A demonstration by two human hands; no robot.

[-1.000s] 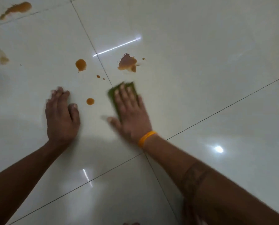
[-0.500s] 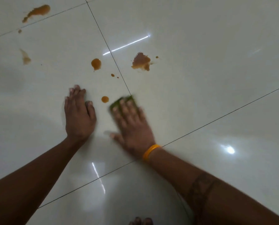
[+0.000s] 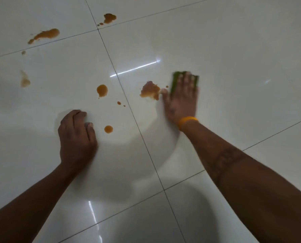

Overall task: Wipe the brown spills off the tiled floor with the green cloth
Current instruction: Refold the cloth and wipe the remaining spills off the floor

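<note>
My right hand (image 3: 182, 99), with an orange band at the wrist, presses flat on the green cloth (image 3: 175, 79), whose edges show past the fingertips. It lies just right of a brown puddle (image 3: 149, 91), the thumb at the puddle's edge. My left hand (image 3: 76, 135) rests on the glossy white tiled floor (image 3: 233, 50) with fingers bent under, holding nothing. A round drop (image 3: 108, 129) sits just right of its thumb. Farther off lie a drop (image 3: 102, 89), two specks (image 3: 119, 102), a pale smear (image 3: 24, 80), a long spill (image 3: 46, 35) and a spill (image 3: 109, 18) near the tile corner.
Dark grout lines (image 3: 142, 137) cross the floor between large tiles. Bright light reflections (image 3: 134, 68) glare on the tiles. A faint wet streak curves on the floor between my two hands.
My right hand has slid the cloth forward and to the right, from beside the round drop to the right side of the brown puddle. My left hand's fingers have curled under.
</note>
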